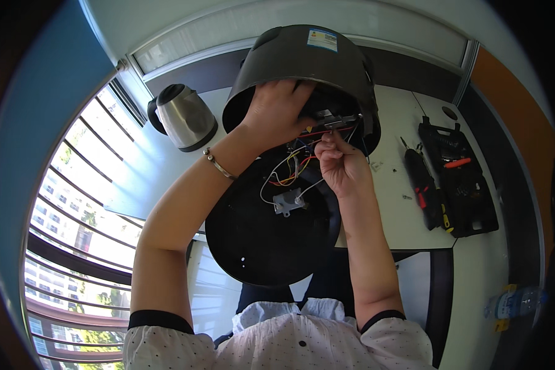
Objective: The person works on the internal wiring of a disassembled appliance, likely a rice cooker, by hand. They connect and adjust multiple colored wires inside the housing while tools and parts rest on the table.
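Dotted blouse [271, 346] at 6 o'clock faces dark casing [287, 60] at 12, left hand [274, 116] inside, right hand [345, 168] curling fingers at metal bracket [335, 119], both grips indiscernible; wires [285, 182] could tear should the black disc [271, 246] slip.

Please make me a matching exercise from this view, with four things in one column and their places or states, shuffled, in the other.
Things:
1. Electric kettle
2. Left hand
3. Right hand
4. Tool case

Places or states:
A. Fingers bunched just below a grey metal part
B. Black and open, right of the dark round housing
C. Reaching into the housing's opening, fingers partly hidden
D. Silver with a black handle, left of the housing

Pairs: 1-D, 2-C, 3-A, 4-B
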Action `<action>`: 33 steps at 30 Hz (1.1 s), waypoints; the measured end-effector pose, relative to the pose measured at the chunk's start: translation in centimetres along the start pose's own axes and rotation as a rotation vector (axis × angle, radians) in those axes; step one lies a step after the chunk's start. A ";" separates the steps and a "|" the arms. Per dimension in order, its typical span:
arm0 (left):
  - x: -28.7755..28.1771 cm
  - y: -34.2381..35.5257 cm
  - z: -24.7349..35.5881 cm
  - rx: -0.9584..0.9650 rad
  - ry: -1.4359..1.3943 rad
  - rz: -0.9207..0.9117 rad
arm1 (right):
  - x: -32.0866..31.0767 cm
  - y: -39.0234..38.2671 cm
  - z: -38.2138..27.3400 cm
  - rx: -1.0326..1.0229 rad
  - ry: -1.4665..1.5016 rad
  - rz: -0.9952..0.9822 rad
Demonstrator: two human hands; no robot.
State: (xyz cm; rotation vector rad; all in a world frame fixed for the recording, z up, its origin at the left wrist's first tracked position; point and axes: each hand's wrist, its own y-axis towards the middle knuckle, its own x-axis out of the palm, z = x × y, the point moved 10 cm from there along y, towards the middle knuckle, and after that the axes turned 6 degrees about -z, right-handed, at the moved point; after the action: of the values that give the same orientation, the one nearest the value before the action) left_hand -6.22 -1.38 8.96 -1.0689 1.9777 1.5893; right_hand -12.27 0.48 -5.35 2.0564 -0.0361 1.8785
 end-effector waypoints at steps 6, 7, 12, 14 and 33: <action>0.0 0.3 0.4 -0.038 0.049 0.038 | 0.0 0.0 -0.1 0.021 0.036 -0.019; 0.0 0.4 0.3 -0.042 0.062 0.039 | 0.1 0.0 -0.1 0.018 0.043 -0.026; 0.5 0.4 0.1 -0.087 0.070 0.014 | -0.4 0.2 -0.2 0.040 0.031 -0.058; 0.9 0.3 0.0 -0.091 0.075 -0.002 | -0.4 0.1 -0.2 0.007 0.009 0.012; 0.7 1.1 0.9 -0.087 0.177 0.066 | -1.5 0.8 -0.9 -0.041 -0.140 0.088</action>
State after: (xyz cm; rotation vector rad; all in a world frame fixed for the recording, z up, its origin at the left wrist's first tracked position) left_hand -7.61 -0.67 8.96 -1.2276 2.0934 1.6810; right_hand -13.52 -0.33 -6.54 2.1874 -0.2017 1.7650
